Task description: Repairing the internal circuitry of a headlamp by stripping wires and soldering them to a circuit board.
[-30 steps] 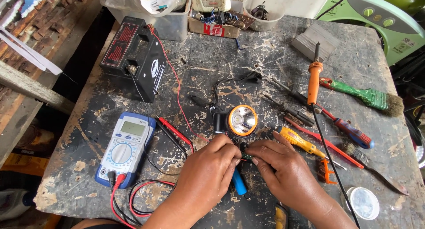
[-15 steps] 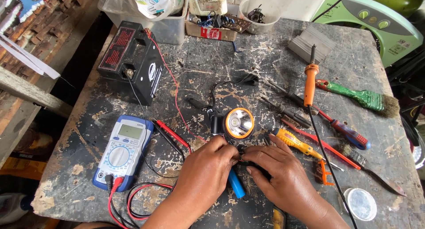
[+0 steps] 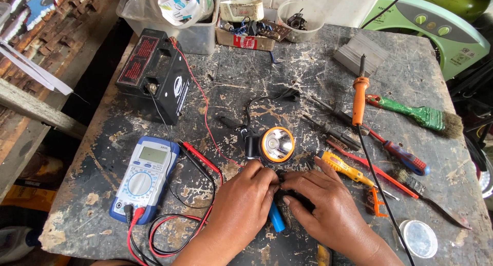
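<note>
My left hand (image 3: 245, 204) and my right hand (image 3: 324, 202) meet fingertip to fingertip over a small dark part just below an orange-rimmed headlamp (image 3: 276, 144). Both pinch that part, which the fingers mostly hide. A blue cylinder (image 3: 276, 217) pokes out from under my left hand. The headlamp's black wire (image 3: 252, 104) curls away toward the table's middle.
A blue multimeter (image 3: 144, 176) with red and black leads lies at the left, a black battery (image 3: 156, 76) behind it. At the right lie an orange soldering iron (image 3: 360, 99), screwdrivers (image 3: 345, 168), a green brush (image 3: 416, 114) and a round tin lid (image 3: 419, 238). Boxes of parts (image 3: 245, 34) line the back.
My hands have stayed together on the small part under the headlamp. The view has shifted slightly; nothing on the table has moved.
</note>
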